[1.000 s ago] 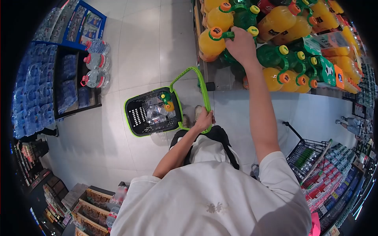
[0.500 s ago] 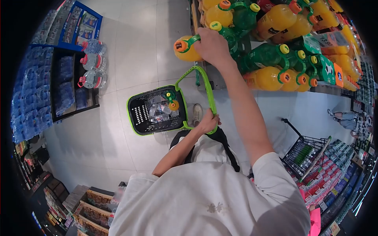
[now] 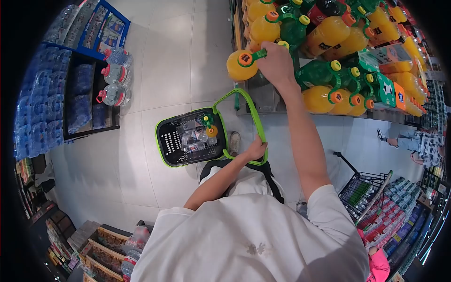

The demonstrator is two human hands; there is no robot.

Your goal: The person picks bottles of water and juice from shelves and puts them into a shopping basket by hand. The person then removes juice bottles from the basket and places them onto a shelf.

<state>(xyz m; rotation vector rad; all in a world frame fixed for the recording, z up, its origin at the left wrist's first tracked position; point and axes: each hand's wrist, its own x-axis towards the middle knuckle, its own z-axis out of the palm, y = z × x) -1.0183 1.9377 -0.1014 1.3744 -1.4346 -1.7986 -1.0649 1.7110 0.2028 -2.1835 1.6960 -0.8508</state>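
Observation:
My right hand (image 3: 279, 66) is closed on the green plastic carry strap (image 3: 260, 54) at the neck of an orange soda bottle (image 3: 241, 70). That bottle hangs in front of the drinks display, its orange cap toward me. A yellow cap (image 3: 283, 44) shows just behind my knuckles; whether the strap joins it is hidden. My left hand (image 3: 256, 149) is wrapped around the bright green handle (image 3: 254, 110) of a black shopping basket (image 3: 217, 141). Inside the basket lie clear bottles (image 3: 193, 139) and a strapped pair of green and orange soda bottles (image 3: 209, 125).
Orange and green soda bottles (image 3: 329, 35) crowd the display at upper right. Water jugs (image 3: 114, 74) stand by the left shelf. A shopping cart (image 3: 364, 190) is at right, near stacked drink packs (image 3: 392, 211). Another person (image 3: 413, 142) stands at far right; a pink sleeve (image 3: 378, 265) shows below.
My right hand has moved right and slightly down with the orange soda bottle. The whole view has shifted a little. My left hand stays on the basket handle. The person at far right has changed stance.

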